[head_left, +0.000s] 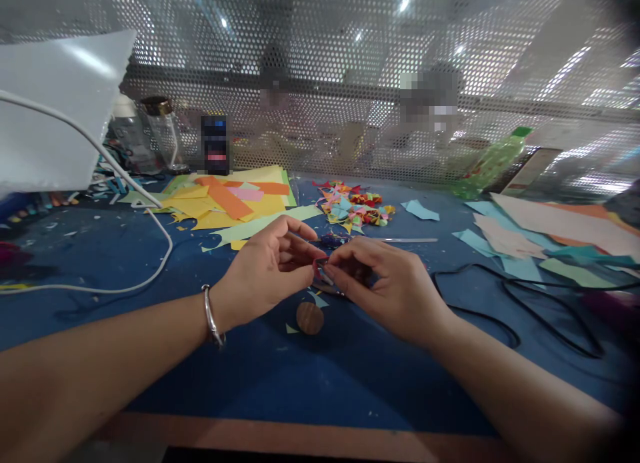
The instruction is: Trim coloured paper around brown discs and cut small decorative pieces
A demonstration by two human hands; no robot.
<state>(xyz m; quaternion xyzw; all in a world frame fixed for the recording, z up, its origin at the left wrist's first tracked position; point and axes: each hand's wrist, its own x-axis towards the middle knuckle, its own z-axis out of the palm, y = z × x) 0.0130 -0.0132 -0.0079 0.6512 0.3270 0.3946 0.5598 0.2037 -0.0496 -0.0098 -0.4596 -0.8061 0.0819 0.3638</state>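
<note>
My left hand (267,266) and my right hand (387,283) meet above the middle of the blue table (310,376). Both pinch one small folded piece of coloured paper (320,268), reddish with a pale edge, between thumbs and fingertips. A silver bangle (211,316) sits on my left wrist. Just below the hands a small round brown disc (310,318) lies on the table with tiny paper scraps beside it. Behind the hands lies a heap of small folded multicoloured paper pieces (355,208).
Yellow, orange and green paper sheets (230,203) lie at back left, pale blue and beige sheets (545,240) at right. A white cable (150,213) loops on the left, a black cable (520,303) on the right. A perforated metal screen (350,83) closes the back, with jars (163,133) before it.
</note>
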